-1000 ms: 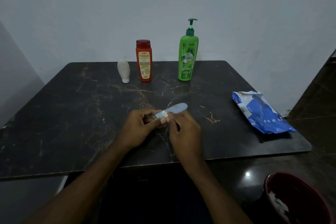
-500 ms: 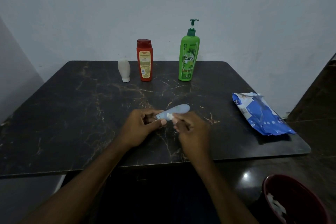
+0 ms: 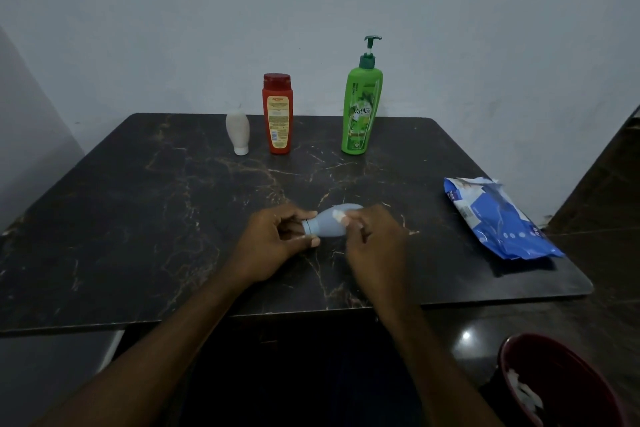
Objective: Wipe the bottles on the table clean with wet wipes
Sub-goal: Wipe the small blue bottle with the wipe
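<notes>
A small pale blue bottle (image 3: 329, 224) lies on its side at the middle of the dark marble table (image 3: 138, 218). My left hand (image 3: 273, 243) grips its cap end. My right hand (image 3: 375, 239) presses a small white wet wipe (image 3: 338, 217) against the bottle's body. Along the table's far edge stand a small white bottle (image 3: 238, 133), a red bottle (image 3: 277, 113) and a green pump bottle (image 3: 361, 107), all upright and apart from my hands.
A blue wet wipe pack (image 3: 498, 218) lies near the table's right edge. A dark red bin (image 3: 561, 381) with white wipes in it sits on the floor at lower right. A pale wall stands behind the table.
The blue bottle has turned so more of its body shows. My right hand with the wipe has slid along it, away from the cap. The standing bottles have not moved.
</notes>
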`<state>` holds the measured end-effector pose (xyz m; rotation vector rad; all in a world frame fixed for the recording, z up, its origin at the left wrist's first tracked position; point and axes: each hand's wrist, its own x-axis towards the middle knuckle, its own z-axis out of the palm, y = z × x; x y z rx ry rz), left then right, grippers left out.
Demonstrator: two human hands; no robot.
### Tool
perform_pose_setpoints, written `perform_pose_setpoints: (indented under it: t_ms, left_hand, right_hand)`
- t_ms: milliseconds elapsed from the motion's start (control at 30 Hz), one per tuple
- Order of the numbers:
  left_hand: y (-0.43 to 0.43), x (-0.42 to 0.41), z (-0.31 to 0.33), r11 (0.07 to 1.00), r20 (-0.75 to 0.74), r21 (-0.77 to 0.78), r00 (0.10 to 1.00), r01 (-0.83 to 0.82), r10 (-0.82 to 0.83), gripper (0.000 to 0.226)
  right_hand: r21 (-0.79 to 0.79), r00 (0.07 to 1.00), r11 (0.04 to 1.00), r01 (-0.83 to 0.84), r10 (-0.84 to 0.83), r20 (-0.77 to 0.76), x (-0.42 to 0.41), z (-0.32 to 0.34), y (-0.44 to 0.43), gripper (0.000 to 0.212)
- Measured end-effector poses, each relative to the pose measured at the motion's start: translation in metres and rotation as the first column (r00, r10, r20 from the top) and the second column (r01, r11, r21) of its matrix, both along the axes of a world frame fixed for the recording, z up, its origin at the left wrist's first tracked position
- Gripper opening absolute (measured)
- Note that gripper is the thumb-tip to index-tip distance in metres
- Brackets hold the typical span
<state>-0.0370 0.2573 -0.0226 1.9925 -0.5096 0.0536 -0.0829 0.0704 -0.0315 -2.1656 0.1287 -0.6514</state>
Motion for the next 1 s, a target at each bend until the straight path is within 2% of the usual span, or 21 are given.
perform_pose_setpoints:
  t_ms: [67,133,267,333,400,467,633,767,900,1000]
  left_hand:
    - [0.0,0.0,-0.002,0.999,0.027,0.038,1.0,-0.003,0.002,0.042]
    - [0.0,0.001,-0.003,0.999,0.043,0.051,0.999,-0.007,0.005,0.042]
    - [0.001,0.0,-0.005,0.994,0.143,0.109,0.99,-0.013,-0.003,0.04]
    - [0.001,0.0,-0.005,0.998,0.172,0.067,0.985,0.008,-0.019,0.039]
    - [0.0,0.0,-0.005,0.998,0.2,0.065,0.979,0.017,-0.03,0.04]
    - [0.0,0.001,-0.005,0.997,0.212,0.062,0.976,0.043,-0.055,0.038]
    - [0.001,0.001,-0.005,0.999,0.164,-0.004,0.986,0.043,-0.042,0.022]
    - [0.0,0.003,-0.005,1.0,0.071,0.015,0.997,0.013,-0.014,0.041]
    - [-0.004,0.004,-0.009,0.984,0.167,0.166,0.985,-0.065,0.037,0.042]
    - [-0.006,0.003,-0.011,0.975,0.222,0.211,0.975,-0.073,0.025,0.042]
  right_hand:
    - [-0.13,0.993,0.989,-0.075,0.086,0.085,-0.007,-0.007,0.018,0.018]
    - [-0.181,0.987,0.98,-0.081,0.104,0.122,-0.005,-0.009,0.017,0.018]
    - [-0.005,0.999,0.999,0.034,-0.034,-0.008,0.006,-0.006,-0.018,0.012]
    - [0.064,0.994,0.994,0.086,-0.09,0.056,0.006,-0.004,-0.029,0.008]
    - [0.076,0.989,0.991,0.109,-0.116,0.095,0.004,-0.006,-0.032,0.004]
    - [0.089,0.994,0.993,0.084,-0.089,0.058,0.004,-0.007,-0.031,0.009]
    - [0.075,0.997,0.996,0.05,-0.055,0.059,0.004,-0.008,-0.032,0.012]
    - [0.14,0.994,0.987,0.077,-0.087,0.067,0.002,-0.009,-0.034,0.011]
    - [0.148,0.995,0.984,0.095,-0.097,0.008,0.001,-0.009,-0.035,0.013]
    - [0.124,0.993,0.987,0.099,-0.09,-0.071,0.003,-0.009,-0.035,0.012]
